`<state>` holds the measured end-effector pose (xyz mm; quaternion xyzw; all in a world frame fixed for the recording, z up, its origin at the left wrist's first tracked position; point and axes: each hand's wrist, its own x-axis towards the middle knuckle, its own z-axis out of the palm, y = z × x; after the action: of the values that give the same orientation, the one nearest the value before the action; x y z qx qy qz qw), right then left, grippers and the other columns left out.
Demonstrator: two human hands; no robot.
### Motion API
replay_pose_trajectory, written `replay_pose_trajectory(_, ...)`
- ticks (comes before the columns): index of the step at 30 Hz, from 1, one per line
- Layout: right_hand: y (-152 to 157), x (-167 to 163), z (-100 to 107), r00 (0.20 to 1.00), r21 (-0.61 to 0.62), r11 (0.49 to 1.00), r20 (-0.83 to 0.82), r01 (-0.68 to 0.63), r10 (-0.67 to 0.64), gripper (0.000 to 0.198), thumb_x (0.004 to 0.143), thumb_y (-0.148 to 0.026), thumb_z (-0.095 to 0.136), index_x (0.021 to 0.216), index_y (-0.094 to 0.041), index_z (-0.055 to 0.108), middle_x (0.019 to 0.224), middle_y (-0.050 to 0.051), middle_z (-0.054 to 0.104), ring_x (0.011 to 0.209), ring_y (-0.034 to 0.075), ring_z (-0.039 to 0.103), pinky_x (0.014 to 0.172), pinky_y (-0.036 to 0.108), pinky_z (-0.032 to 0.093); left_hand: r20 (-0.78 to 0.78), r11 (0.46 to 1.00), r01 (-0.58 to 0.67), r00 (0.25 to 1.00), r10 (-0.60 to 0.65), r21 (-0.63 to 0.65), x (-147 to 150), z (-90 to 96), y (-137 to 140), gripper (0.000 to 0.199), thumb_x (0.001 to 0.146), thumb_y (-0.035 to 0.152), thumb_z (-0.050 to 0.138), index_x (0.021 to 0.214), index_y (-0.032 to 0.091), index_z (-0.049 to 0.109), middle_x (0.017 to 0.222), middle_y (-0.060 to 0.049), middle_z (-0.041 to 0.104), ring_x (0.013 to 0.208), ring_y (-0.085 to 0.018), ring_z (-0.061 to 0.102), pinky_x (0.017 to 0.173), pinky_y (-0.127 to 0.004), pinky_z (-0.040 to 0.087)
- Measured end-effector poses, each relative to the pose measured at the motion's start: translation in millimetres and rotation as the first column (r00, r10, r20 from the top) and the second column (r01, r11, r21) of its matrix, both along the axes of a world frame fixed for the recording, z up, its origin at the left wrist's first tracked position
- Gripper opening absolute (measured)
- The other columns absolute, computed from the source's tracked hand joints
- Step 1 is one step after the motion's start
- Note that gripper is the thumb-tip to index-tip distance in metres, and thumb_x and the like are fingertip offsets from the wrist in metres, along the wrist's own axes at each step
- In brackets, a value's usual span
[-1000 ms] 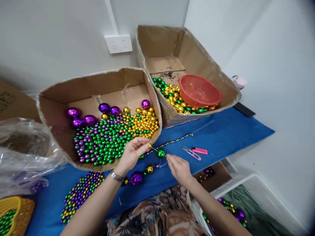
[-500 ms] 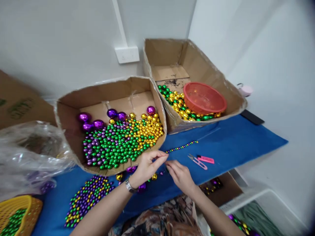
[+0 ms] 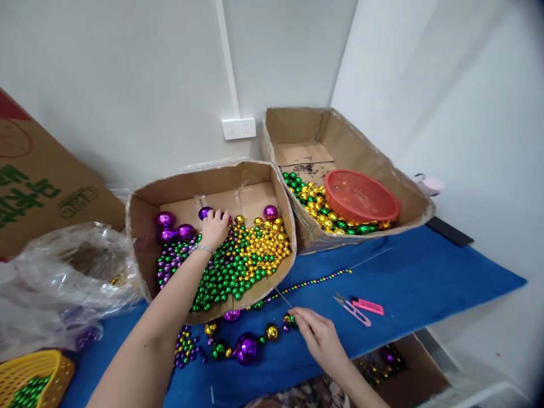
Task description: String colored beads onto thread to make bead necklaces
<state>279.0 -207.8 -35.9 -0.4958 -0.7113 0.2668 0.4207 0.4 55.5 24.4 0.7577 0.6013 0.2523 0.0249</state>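
Note:
My left hand (image 3: 215, 229) is inside the left cardboard box (image 3: 290, 215), over the large purple beads (image 3: 185, 232) and smaller green beads (image 3: 219, 277). Its fingers are bent and somewhat apart; their tips are partly hidden, and I cannot see anything held. My right hand (image 3: 319, 337), above the blue cloth, pinches a thin straight thread (image 3: 284, 298) pointing up and left, possibly a needle. Beside that hand lies a bead strand, with a big purple bead (image 3: 246, 348), a gold bead (image 3: 271, 332) and a row of tiny beads (image 3: 327, 278).
A second cardboard box (image 3: 382, 170) holds gold and green beads and a red bowl (image 3: 361, 195). Pink thread snips (image 3: 355, 310) and a pink-labelled item (image 3: 369, 306) lie on the blue cloth (image 3: 459, 277). Leftward are a plastic bag (image 3: 85, 266) and a yellow basket (image 3: 59, 374).
My hands were together at the thread; my left hand has let go and moved up-left into the box. My right hand keeps its pinch. The view has shifted.

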Motion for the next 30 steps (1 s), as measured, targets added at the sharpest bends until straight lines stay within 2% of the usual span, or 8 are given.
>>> replay_pose_trajectory(3,0,-1,-1,1.000,0.006,1.000,0.025,0.005,-0.006,0.024,0.098,-0.023,0.042,0.105,-0.021,0.065,0.097,0.006,0.073,0.087,0.017,0.070,0.077,0.026,0.057,0.026,1.000,-0.003,1.000,0.003,0.000,7,0.7,-8,0.041,0.072,0.024,0.067,0.112,0.014,0.060,0.116,-0.020,0.056,0.122,-0.041,0.042,0.101,-0.058,0.034)
replay_pose_trajectory(6,-2,-2,1,0.999,0.023,1.000,0.041,0.020,-0.021,0.024,0.098,-0.022,0.042,0.107,-0.021,0.064,0.098,0.006,0.073,0.087,0.017,0.071,0.077,0.026,0.057,0.454,0.988,0.070,0.891,-0.002,-0.135,25,2.0,-37,0.049,0.070,0.033,0.073,0.113,0.016,0.054,0.114,-0.016,0.058,0.111,-0.033,0.054,0.096,-0.052,0.044)
replay_pose_trajectory(7,-2,-3,2,0.998,0.035,0.999,0.052,0.021,-0.023,0.024,0.098,-0.021,0.042,0.108,-0.021,0.064,0.098,0.006,0.073,0.087,0.017,0.071,0.078,0.025,0.057,0.671,0.968,0.145,0.741,0.032,-0.207,32,2.5,-50,0.048,0.071,0.036,0.073,0.110,0.016,0.053,0.110,-0.013,0.059,0.104,-0.030,0.059,0.092,-0.050,0.047)
replay_pose_trajectory(10,-2,-7,4,0.994,0.091,0.996,0.107,0.011,-0.021,0.024,0.098,-0.019,0.042,0.110,-0.020,0.062,0.098,0.005,0.074,0.085,0.016,0.071,0.078,0.026,0.056,0.926,0.874,0.373,0.327,0.189,-0.310,56,4.6,-94,0.035,0.082,0.045,0.061,0.104,0.019,0.053,0.103,-0.007,0.063,0.087,-0.022,0.066,0.081,-0.044,0.056)
replay_pose_trajectory(13,-2,-11,5,0.987,0.144,0.990,0.161,0.004,-0.027,0.024,0.097,-0.017,0.043,0.112,-0.019,0.061,0.098,0.006,0.074,0.083,0.016,0.071,0.076,0.026,0.056,0.890,0.785,0.525,-0.105,0.444,-0.330,75,7.7,-130,0.032,0.085,0.044,0.061,0.106,0.019,0.055,0.101,-0.005,0.066,0.085,-0.021,0.069,0.082,-0.040,0.057)
replay_pose_trajectory(16,-2,-12,5,0.981,0.154,0.988,0.193,0.005,-0.035,0.023,0.097,-0.016,0.044,0.112,-0.019,0.060,0.097,0.006,0.074,0.082,0.016,0.071,0.075,0.026,0.055,0.756,0.769,0.520,-0.312,0.575,-0.371,86,10.2,-150,0.031,0.088,0.044,0.058,0.101,0.016,0.057,0.098,-0.008,0.068,0.088,-0.023,0.069,0.081,-0.037,0.059)
replay_pose_trajectory(22,-8,-11,4,0.969,0.151,0.989,0.245,-0.007,-0.030,0.022,0.097,-0.015,0.043,0.110,-0.019,0.060,0.093,0.005,0.074,0.078,0.016,0.071,0.072,0.026,0.054,0.660,0.815,0.458,-0.495,0.565,-0.354,96,9.6,-162,0.023,0.092,0.037,0.054,0.097,0.016,0.060,0.100,-0.007,0.069,0.098,-0.025,0.068,0.081,-0.036,0.060)
replay_pose_trajectory(30,-10,-13,6,0.957,0.128,0.992,0.288,-0.009,-0.029,0.024,0.098,-0.018,0.040,0.108,-0.018,0.062,0.087,0.006,0.074,0.075,0.016,0.071,0.072,0.025,0.053,0.689,0.859,0.418,-0.530,0.494,-0.294,102,7.8,-169,0.022,0.091,0.034,0.056,0.092,0.013,0.063,0.104,-0.007,0.068,0.106,-0.025,0.064,0.092,-0.041,0.056)
